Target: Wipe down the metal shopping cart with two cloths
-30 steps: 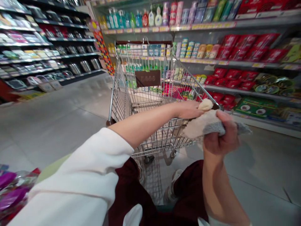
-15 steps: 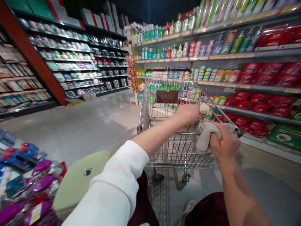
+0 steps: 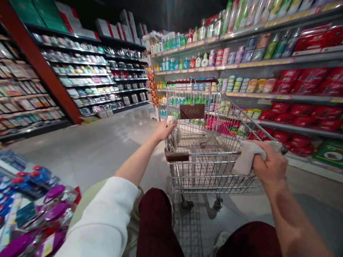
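Observation:
A metal shopping cart [image 3: 211, 175] stands in front of me, with a brown sign [image 3: 192, 111] at its far end. My left hand [image 3: 164, 130] is closed on a pale cloth [image 3: 174, 137] against the top of the cart's left side. At the near right corner, my right hand [image 3: 270, 164] grips another whitish cloth [image 3: 245, 157] draped over the rim. The cart's basket holds nothing that I can make out. A brown handle piece [image 3: 177, 156] covers the near left corner.
Shelves of bottles and red packs [image 3: 289, 77] run along the right. A pale green stool [image 3: 89, 194] is partly behind my left sleeve. Purple-lidded jars [image 3: 55, 210] and blue packs are at lower left. Shelves of bowls and pots [image 3: 88, 71] stand beyond the floor.
My left hand has moved from the cart's right side to its left side with the cloth. My right hand has shifted slightly right and down in view, still on its cloth.

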A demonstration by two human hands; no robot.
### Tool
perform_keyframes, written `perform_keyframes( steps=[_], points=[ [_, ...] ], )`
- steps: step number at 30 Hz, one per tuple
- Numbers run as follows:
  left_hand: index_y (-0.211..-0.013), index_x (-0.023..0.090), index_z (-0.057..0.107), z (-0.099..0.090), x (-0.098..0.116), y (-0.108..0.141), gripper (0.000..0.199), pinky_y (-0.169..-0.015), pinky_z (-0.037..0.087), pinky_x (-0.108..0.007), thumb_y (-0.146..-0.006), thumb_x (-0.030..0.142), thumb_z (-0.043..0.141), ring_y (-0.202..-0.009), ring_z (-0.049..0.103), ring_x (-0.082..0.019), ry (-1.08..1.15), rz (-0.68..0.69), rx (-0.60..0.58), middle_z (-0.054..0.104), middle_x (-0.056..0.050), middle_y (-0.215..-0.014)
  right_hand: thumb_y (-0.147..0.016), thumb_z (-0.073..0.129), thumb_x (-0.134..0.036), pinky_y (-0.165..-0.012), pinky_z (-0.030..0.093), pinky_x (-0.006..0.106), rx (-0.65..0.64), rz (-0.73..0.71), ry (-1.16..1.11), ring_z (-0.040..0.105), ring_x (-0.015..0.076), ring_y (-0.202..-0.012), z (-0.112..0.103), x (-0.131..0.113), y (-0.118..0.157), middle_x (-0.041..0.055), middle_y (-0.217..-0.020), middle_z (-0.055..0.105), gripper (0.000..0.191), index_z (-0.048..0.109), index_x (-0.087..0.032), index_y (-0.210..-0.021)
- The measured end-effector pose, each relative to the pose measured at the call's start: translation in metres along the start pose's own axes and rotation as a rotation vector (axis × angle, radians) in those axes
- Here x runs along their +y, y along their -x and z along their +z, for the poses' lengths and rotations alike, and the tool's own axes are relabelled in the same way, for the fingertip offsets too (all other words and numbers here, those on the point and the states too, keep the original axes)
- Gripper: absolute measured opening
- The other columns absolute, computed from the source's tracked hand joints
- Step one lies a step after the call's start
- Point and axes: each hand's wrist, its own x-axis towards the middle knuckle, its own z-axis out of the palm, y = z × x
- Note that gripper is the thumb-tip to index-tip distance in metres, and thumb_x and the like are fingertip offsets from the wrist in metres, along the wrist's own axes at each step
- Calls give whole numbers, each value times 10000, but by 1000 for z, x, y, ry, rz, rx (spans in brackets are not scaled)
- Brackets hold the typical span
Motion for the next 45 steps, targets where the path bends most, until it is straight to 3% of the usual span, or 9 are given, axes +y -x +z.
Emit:
perform_keyframes(
  steps=[5, 17, 21, 24, 27, 31, 35, 40, 45],
  points=[
    [-667, 202, 427, 21, 17, 9, 427, -644, 371, -264, -867, 577, 379, -665, 452, -148, 181, -40, 112, 454, 8, -635, -832, 465, -295, -809, 487, 311, 15, 97, 22, 671, 217, -882, 0, 28, 0, 75, -936, 736, 333, 732, -218, -1015],
    [-789, 183, 652, 69, 95, 37, 550, -697, 389, -290, -988, 552, 296, -769, 611, -205, -48, -45, 178, 673, -63, -750, -794, 533, -323, -698, 458, 268, -42, 535, -110, 626, 153, -769, -25, 103, -25, 113, -855, 696, 219, 683, -167, -826],
    [-923, 178, 707, 74, 116, 46, 537, -781, 407, -332, -998, 521, 301, -857, 656, -250, -93, -28, 178, 727, -99, -855, -764, 602, -385, -559, 411, 254, 103, 714, -265, 533, 120, -594, -60, 55, -37, 71, -719, 645, 264, 667, -134, -812],
    [-1001, 184, 714, 79, 130, 51, 500, -838, 404, -360, -999, 490, 319, -904, 667, -270, -128, -26, 176, 744, -111, -921, -823, 562, -366, -618, 440, 263, 35, 484, -316, 592, 144, -695, -85, -26, -28, 70, -848, 678, 285, 696, -155, -960],
    [-1021, 189, 708, 85, 144, 59, 479, -862, 400, -367, -1000, 478, 326, -914, 672, -271, -150, -34, 186, 746, -110, -935, -882, 446, -305, -808, 491, 328, -237, 153, -78, 634, 197, -905, -90, -104, -7, 50, -1013, 696, 355, 695, -262, -1132],
    [-1039, 193, 694, 92, 158, 70, 438, -889, 397, -379, -992, 465, 355, -888, 676, -263, -159, 13, 164, 742, -99, -925, -846, 581, -354, -816, 483, 337, -360, 24, 171, 601, 207, -825, -79, -134, 15, 45, -954, 698, 310, 714, -300, -1121],
    [-1020, 192, 697, 91, 150, 64, 443, -938, 399, -392, -994, 466, 350, -889, 682, -254, -144, 97, 110, 745, -91, -905, -860, 590, -382, -747, 466, 309, -292, -77, 129, 599, 184, -767, -77, -106, 17, 16, -899, 712, 245, 725, -291, -1044],
    [-991, 166, 711, 70, 96, 14, 455, -1053, 364, -377, -1006, 410, 327, -995, 672, -237, -156, 83, 143, 747, -104, -961, -875, 585, -369, -733, 484, 284, -211, -113, -9, 624, 164, -782, -83, -87, 17, 12, -880, 716, 206, 738, -275, -974],
    [-982, 159, 707, 57, 55, -31, 518, -823, 452, -352, -979, 531, 346, -962, 673, -294, -198, 34, 131, 735, -153, -963, -860, 599, -379, -727, 481, 270, -221, -31, -36, 619, 156, -786, -83, -77, 17, 6, -871, 704, 208, 746, -284, -973]
  ],
)
